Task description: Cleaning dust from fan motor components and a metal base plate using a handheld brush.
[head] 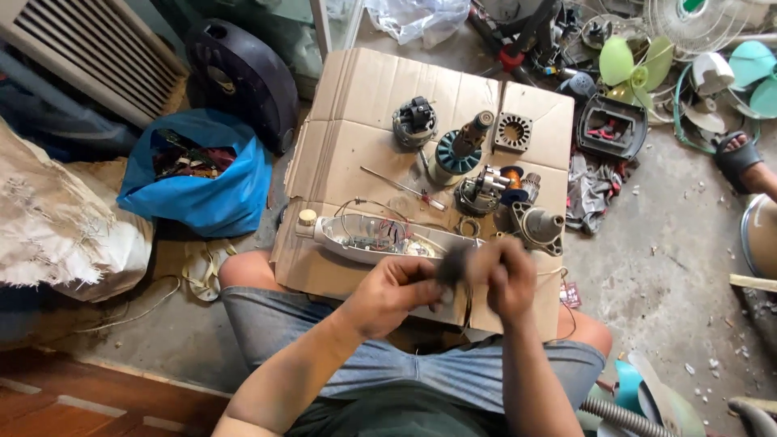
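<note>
Both of my hands meet over my lap, above the near edge of a flattened cardboard sheet (364,97). My left hand (392,293) and my right hand (506,275) together grip a small dark part (453,265), blurred by motion, so its shape is unclear. Just beyond my hands lies a long white plastic housing (356,241) with wires and a circuit board inside. Farther out on the cardboard sit a screwdriver (402,188), a teal-wound motor rotor (458,152), a round motor piece (413,122), a square vented plate (513,132) and a grey motor cap (540,226).
A blue bag (198,182) of scraps and a dark fan shell (243,77) lie to the left. Fan blades, guards and a black casing (611,128) crowd the far right. Another person's sandalled foot (740,158) shows at the right edge. A white sack (57,226) sits far left.
</note>
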